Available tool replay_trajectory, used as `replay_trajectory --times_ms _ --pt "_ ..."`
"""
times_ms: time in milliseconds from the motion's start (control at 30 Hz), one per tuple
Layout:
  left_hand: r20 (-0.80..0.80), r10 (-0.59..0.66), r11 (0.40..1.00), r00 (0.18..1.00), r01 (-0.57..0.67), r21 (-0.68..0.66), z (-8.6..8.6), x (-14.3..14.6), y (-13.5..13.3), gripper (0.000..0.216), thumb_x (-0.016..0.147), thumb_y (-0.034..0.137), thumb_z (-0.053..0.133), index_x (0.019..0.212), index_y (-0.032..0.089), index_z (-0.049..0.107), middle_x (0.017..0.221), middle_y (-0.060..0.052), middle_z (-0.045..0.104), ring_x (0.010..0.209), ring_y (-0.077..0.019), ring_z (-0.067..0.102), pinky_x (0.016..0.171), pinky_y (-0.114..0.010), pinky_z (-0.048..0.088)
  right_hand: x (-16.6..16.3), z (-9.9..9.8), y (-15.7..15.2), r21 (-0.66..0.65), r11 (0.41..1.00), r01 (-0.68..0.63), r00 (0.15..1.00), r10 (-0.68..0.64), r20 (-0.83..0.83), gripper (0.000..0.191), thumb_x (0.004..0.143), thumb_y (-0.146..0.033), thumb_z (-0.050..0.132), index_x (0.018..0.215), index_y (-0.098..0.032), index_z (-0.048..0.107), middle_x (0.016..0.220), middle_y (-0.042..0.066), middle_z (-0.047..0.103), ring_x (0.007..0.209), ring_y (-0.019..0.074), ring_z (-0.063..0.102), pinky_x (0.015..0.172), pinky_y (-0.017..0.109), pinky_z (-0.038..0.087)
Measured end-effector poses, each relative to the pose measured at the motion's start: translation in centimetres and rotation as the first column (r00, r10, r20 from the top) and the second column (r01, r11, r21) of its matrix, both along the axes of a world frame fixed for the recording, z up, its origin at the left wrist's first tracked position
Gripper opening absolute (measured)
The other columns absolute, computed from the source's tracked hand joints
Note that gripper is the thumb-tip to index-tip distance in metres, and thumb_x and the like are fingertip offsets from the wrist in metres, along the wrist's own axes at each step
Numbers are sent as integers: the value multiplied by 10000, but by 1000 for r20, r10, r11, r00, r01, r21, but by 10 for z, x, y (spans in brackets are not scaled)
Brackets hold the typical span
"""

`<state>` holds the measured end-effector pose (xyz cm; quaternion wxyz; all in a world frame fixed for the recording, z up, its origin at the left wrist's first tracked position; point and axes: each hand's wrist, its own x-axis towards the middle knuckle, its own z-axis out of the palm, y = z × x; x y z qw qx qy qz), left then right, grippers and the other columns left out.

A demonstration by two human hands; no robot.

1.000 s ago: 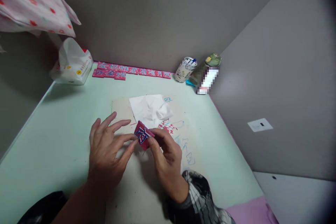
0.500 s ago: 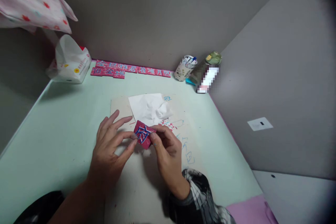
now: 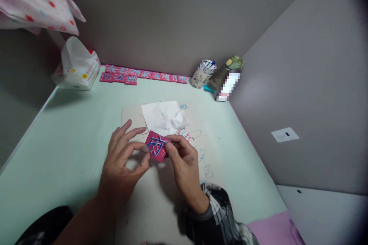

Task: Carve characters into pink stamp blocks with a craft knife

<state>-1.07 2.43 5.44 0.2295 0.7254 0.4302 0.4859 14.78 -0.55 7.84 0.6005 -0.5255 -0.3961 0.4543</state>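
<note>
A pink square tile (image 3: 156,146) with a blue and white painted character is held just above a stained beige work board (image 3: 149,203). My right hand (image 3: 183,168) pinches its right edge between thumb and fingers. My left hand (image 3: 123,162) touches its left edge with thumb and forefinger, the other fingers spread. A crumpled white tissue (image 3: 165,117) lies on the board just beyond the tile.
A row of similar pink tiles (image 3: 143,74) lines the back wall on the pale green table (image 3: 63,134). A white plastic bag (image 3: 76,65) sits at back left. A cup with pens (image 3: 202,73) and a green bottle (image 3: 228,76) stand at back right. Grey walls enclose the table.
Both hands and the tile shifted slightly away from me. My left fingers have curled in closer onto the tile's left edge.
</note>
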Motion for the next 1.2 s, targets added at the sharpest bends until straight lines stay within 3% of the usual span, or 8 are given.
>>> replay_trajectory --times_ms 200,400,633,733,867,967,1067,1200 --pt "115 -2 984 993 22 -175 1 -3 -5 75 930 223 634 893 288 628 1355 -39 684 1506 -323 444 1230 -603 330 9 -10 7 -128 992 -20 978 -7 -206 266 865 -474 798 964 -231 749 772 -12 714 647 135 625 645 274 545" --pt "311 74 928 947 49 -369 -1 -7 -8 129 936 290 695 870 284 585 1437 12 643 1542 -269 398 1311 -548 211 12 -12 10 -159 986 -59 954 9 -301 264 833 -476 830 923 -238 761 750 -18 685 618 122 590 585 244 518" --pt "189 49 983 981 -14 -184 2 -7 -8 44 954 274 698 962 316 688 1352 8 679 1495 -251 454 1266 -485 310 8 -9 4 -88 996 17 983 -32 -179 242 889 -468 789 978 -245 762 770 -16 709 664 128 622 659 263 530" --pt "184 68 968 981 -20 -252 2 -7 -6 72 943 331 713 1014 334 702 1373 -1 674 1511 -278 431 1275 -536 289 6 -6 1 -35 998 48 995 -50 -81 196 924 -436 752 991 -252 757 786 -9 720 677 136 631 653 268 536" --pt "194 55 928 979 22 -372 2 -8 -5 113 968 381 653 903 309 712 1372 -18 687 1508 -321 437 1268 -637 263 3 0 -2 52 996 77 996 -79 37 123 942 -371 726 1005 -268 750 873 6 746 770 151 672 699 275 573" --pt "202 52 928 978 28 -372 1 -9 -4 140 967 379 656 871 290 707 1375 -29 691 1516 -333 433 1260 -662 271 0 3 -3 19 1000 -19 1000 18 11 199 892 -355 780 1066 -271 736 932 8 753 766 152 684 681 276 595" --pt "164 50 950 985 4 -311 0 -8 -5 126 982 352 635 898 289 703 1363 -27 700 1492 -324 473 1250 -660 301 0 3 -2 -84 989 -125 984 113 -137 289 832 -366 845 1062 -251 713 849 -20 738 638 120 654 597 248 588" --pt "62 65 993 996 -59 -103 0 -7 -5 82 983 307 641 913 282 677 1316 -33 705 1480 -306 482 1214 -630 371 2 3 -1 -62 998 2 994 -9 -108 277 831 -323 845 1055 -238 706 831 -27 723 620 105 648 559 215 573"
